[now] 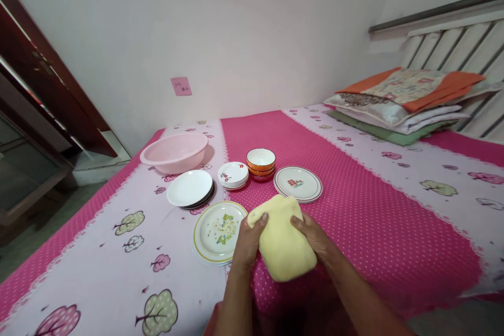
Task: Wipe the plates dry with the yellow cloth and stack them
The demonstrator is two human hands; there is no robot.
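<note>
A folded yellow cloth [286,244] is held up in front of me between both hands. My left hand [248,239] grips its left edge, thumb on top. On the opposite edge, my right hand [313,233] is closed with its thumb pressed onto the fabric. Just left of my left hand lies a large plate [220,232] with a yellow rim and a green pattern. Beyond the cloth is a stack of red-rimmed plates [298,184]. Small flowered plates [233,173] are stacked beside several orange and red bowls [261,160].
White plates on darker ones [189,188] stand at the left, before a pink basin [175,151]. Everything rests on a pink and white bedspread [354,231]. Folded bedding [401,100] is piled by the headboard at the right. A pink note [181,86] is on the wall.
</note>
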